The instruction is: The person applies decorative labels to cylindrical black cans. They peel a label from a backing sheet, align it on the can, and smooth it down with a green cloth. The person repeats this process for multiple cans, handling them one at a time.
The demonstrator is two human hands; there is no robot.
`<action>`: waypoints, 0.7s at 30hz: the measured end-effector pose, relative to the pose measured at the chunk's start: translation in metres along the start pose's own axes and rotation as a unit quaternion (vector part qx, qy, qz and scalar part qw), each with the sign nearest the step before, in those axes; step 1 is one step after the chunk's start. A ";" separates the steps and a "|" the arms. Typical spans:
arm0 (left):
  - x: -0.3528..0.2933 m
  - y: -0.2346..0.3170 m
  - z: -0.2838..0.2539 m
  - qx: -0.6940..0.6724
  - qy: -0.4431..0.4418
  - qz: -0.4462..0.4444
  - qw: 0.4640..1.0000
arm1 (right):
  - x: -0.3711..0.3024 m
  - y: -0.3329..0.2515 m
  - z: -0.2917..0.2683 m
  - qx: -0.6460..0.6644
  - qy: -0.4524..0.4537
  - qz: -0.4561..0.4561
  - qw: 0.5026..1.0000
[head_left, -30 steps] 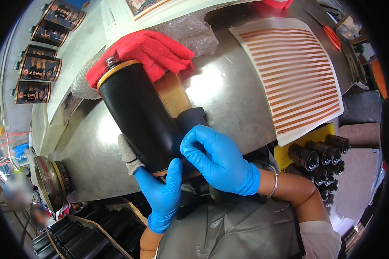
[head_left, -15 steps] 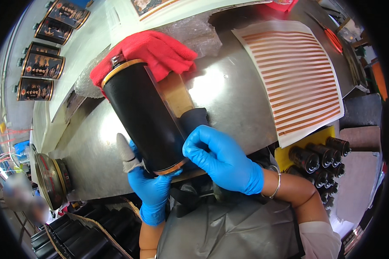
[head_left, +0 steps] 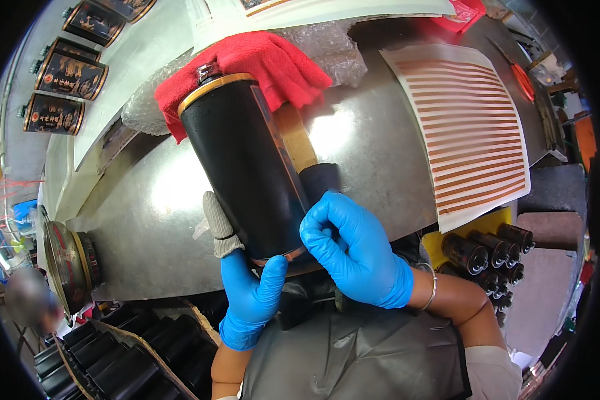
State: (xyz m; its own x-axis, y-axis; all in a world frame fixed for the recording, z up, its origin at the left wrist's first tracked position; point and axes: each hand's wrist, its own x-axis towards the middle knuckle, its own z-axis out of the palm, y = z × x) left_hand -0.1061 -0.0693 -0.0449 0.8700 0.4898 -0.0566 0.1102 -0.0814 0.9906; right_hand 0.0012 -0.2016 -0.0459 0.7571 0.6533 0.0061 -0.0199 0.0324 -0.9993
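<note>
A large black cylindrical bottle lies tilted in front of me, with a gold rim and a clear neck at its far end. A copper-coloured band rings its near end, and a patterned strip shows along its right side. My left hand, blue-gloved with a grey cover on one finger, grips the near end from the left, its thumb by the base. My right hand, also gloved, is closed in a pinch at the bottle's lower right edge. Whatever is between those fingertips is hidden. A red cloth lies under the bottle's far end.
On the metal table are a white sheet with copper strips, bubble wrap and red-handled scissors. Decorated bottles stand far left; others fill a yellow crate at right. Black cylinders lie lower left.
The bottle has turned a little, showing more of the patterned strip. My left thumb has come up beside the base. My right hand stays pinched by the lower right edge. The view has shifted slightly.
</note>
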 end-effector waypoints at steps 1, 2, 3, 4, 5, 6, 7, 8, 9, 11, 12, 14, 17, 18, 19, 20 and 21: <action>0.001 0.000 0.001 -0.001 0.003 -0.001 1.000 | 0.000 0.000 0.000 -0.005 0.001 -0.004 1.000; 0.001 0.001 0.003 -0.002 0.007 -0.001 1.000 | -0.001 -0.001 0.000 -0.008 0.002 -0.008 1.000; 0.001 0.002 0.005 0.000 0.015 0.000 1.000 | -0.001 -0.001 0.000 -0.012 0.002 -0.012 1.000; 0.001 0.002 0.008 0.013 0.021 0.003 1.000 | -0.002 -0.001 0.001 -0.015 0.005 -0.019 1.000; 0.002 0.003 0.011 0.025 0.025 0.002 0.999 | -0.002 -0.001 0.001 -0.019 0.008 -0.023 1.000; 0.002 0.003 0.013 0.049 0.026 0.003 0.998 | -0.001 0.000 0.000 -0.022 0.012 -0.027 0.999; 0.003 0.003 0.015 0.072 0.026 0.003 0.997 | 0.000 0.000 0.000 -0.016 0.009 -0.025 1.000; 0.003 0.003 0.015 0.083 0.030 0.013 0.996 | 0.000 0.000 0.001 -0.012 0.008 -0.025 1.000; 0.003 0.001 0.015 0.094 0.033 0.022 0.995 | 0.000 0.001 0.001 -0.008 0.006 -0.026 1.000; 0.006 0.003 0.013 0.001 0.052 -0.040 0.998 | 0.001 0.007 0.000 0.001 0.003 -0.039 0.999; 0.009 0.009 0.008 -0.102 0.067 -0.111 0.986 | 0.001 0.009 -0.001 0.005 0.001 -0.045 0.999; 0.008 0.020 0.009 -0.161 0.074 -0.146 0.973 | 0.003 0.009 -0.004 0.012 -0.012 -0.039 0.999; -0.004 0.015 0.014 -0.056 0.035 -0.058 0.996 | 0.002 0.011 -0.002 0.022 -0.014 -0.039 0.999; -0.002 0.000 0.004 -0.039 0.009 -0.040 0.998 | 0.002 0.011 -0.002 0.024 -0.011 -0.040 0.999; -0.006 -0.008 0.000 -0.022 0.006 -0.027 0.999 | 0.001 0.009 -0.001 0.018 -0.007 -0.044 0.999; -0.003 -0.008 0.001 -0.006 0.002 -0.015 1.000 | 0.001 0.010 0.000 0.010 -0.003 -0.046 0.999; -0.004 -0.003 0.006 0.011 0.021 -0.008 1.000 | 0.000 0.010 0.000 0.001 0.002 -0.048 0.999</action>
State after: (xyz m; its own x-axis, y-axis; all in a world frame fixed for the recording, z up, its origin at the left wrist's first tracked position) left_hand -0.1072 -0.0764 -0.0482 0.8469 0.5276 -0.0658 0.1339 -0.0919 0.9867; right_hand 0.0010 -0.2011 -0.0558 0.7578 0.6446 0.1011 0.0507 0.0963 -0.9941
